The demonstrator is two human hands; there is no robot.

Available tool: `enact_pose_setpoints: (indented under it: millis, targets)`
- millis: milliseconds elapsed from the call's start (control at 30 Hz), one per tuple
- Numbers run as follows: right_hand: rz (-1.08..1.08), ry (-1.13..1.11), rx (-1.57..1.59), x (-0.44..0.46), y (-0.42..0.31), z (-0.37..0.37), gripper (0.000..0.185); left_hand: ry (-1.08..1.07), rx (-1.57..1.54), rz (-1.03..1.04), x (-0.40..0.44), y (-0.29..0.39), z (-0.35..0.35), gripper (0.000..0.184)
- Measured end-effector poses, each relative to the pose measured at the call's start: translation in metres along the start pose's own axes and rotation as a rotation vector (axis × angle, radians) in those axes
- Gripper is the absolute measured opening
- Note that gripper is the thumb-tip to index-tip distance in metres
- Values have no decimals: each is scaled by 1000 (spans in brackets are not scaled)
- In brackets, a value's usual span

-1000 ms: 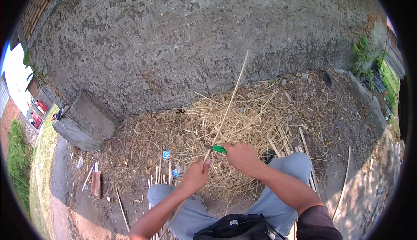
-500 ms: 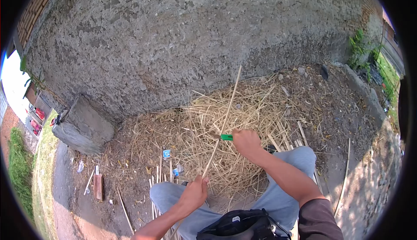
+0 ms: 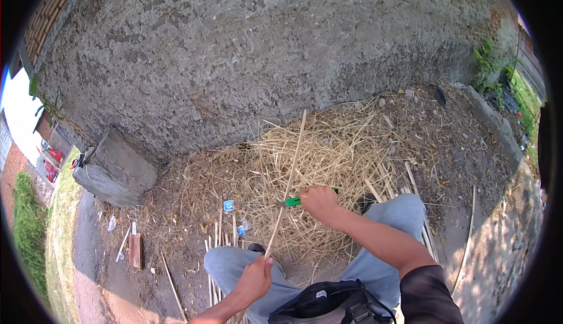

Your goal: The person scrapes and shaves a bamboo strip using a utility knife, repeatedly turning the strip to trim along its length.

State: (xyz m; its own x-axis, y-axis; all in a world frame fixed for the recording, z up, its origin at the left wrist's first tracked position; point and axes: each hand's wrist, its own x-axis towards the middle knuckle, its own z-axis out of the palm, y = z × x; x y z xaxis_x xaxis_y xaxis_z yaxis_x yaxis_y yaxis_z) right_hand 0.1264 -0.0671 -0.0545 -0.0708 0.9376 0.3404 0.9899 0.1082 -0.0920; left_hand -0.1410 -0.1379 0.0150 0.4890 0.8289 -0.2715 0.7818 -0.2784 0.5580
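My left hand [image 3: 254,278] is closed round the lower part of a long thin pale strip [image 3: 294,163], which slants up and away over a heap of shavings [image 3: 328,160]. In my right hand [image 3: 319,203] is a green-handled cutter knife [image 3: 293,201], its blade against the strip above my left hand. The strip's far end points at the foot of the wall. Below my hands a black bag [image 3: 319,303] lies at my lap.
A rough grey wall [image 3: 252,48] rises ahead. At the left stands a concrete block [image 3: 120,168]. More strips [image 3: 214,265] lie by my legs. A brown wooden piece [image 3: 135,250] and a blue-and-white packet [image 3: 228,205] are on the ground.
My left hand has moved down toward me, drawing the strip back, so its far end is lower and the strip stands more upright. The knife has moved slightly left and down since half a second ago.
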Motion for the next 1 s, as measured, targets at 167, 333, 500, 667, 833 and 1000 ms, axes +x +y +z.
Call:
enact_pose_setpoints:
  millis: [167, 333, 500, 667, 833, 1000]
  targets:
    - [172, -192, -90, 20, 55, -25, 5, -81, -34, -5, -18, 11, 0, 32]
    - [90, -134, -144, 28, 69, -44, 4, -45, -25, 13, -28, 6, 0, 32]
    - [179, -177, -226, 31, 91, -54, 5, -45, 18, 42, -40, 13, 1, 34]
    - [348, -193, -286, 15, 166, -56, 9, -87, -8, 31, -84, -13, 0, 26]
    - [305, -260, -326, 10, 166, -34, 10, -187, -26, -16, -94, -17, -6, 26]
    - [688, -323, -366, -9, 242, -30, 10, -74, 153, 159, -147, -79, 2, 26]
